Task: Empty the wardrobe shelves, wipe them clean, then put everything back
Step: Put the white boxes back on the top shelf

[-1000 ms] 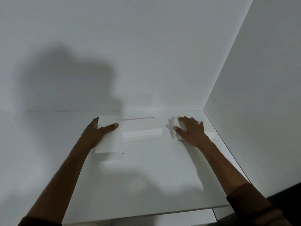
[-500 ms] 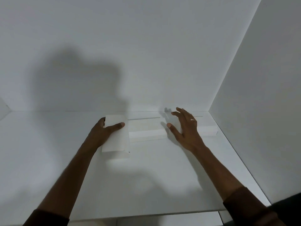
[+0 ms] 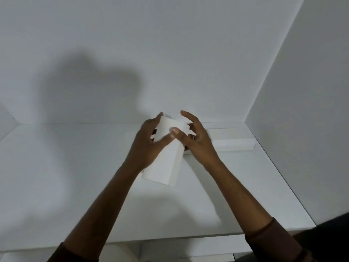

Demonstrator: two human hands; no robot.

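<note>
A long white box (image 3: 166, 163) is raised off the white wardrobe shelf (image 3: 75, 176), tilted with its near end low. My left hand (image 3: 146, 146) grips its left side, thumb lying across the top face. My right hand (image 3: 200, 142) is at the box's far right end, fingers curled over that end. Whether those fingers also touch a second white piece behind the box is hidden. Another flat white box (image 3: 234, 143) lies against the back right corner of the shelf.
The wardrobe's white back wall (image 3: 170, 53) and right side wall (image 3: 302, 110) close in the shelf. The shelf's front edge (image 3: 170, 240) runs under my forearms, with a lower shelf (image 3: 188, 250) just beneath. A low white shape (image 3: 132, 136) lies behind my left hand.
My left hand has lifted its white box off the shelf and swung it rightward. My right hand left the box in the corner and came in to the lifted box's far end.
</note>
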